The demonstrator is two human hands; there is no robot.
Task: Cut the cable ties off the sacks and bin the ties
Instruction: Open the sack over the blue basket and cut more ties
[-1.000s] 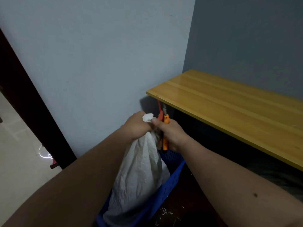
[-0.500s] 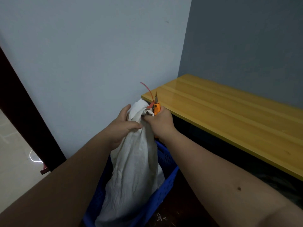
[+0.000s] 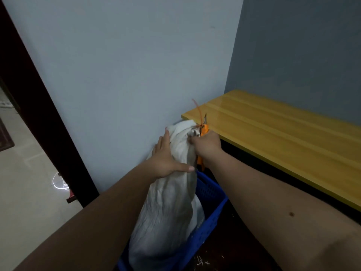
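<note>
A white woven sack (image 3: 170, 208) stands upright in a blue plastic crate (image 3: 207, 222) against the wall. A thin red cable tie (image 3: 197, 110) sticks up from the sack's gathered neck. My right hand (image 3: 207, 144) grips orange-handled cutters (image 3: 204, 130), whose blades point up beside the tie, and it also pinches the sack's neck. My left hand (image 3: 166, 157) lies flat against the sack's upper side, fingers straight and thumb spread across the fabric.
A yellow wooden bench top (image 3: 283, 137) runs along the right, its corner just behind the cutters. A pale wall stands close behind the sack, and a dark door frame (image 3: 39, 106) to the left. Small scraps (image 3: 203, 262) lie on the dark floor by the crate.
My left hand has let go of the sack's neck and opened flat against its side. The sack's top and the cutters have risen to the bench corner, and the red tie shows.
</note>
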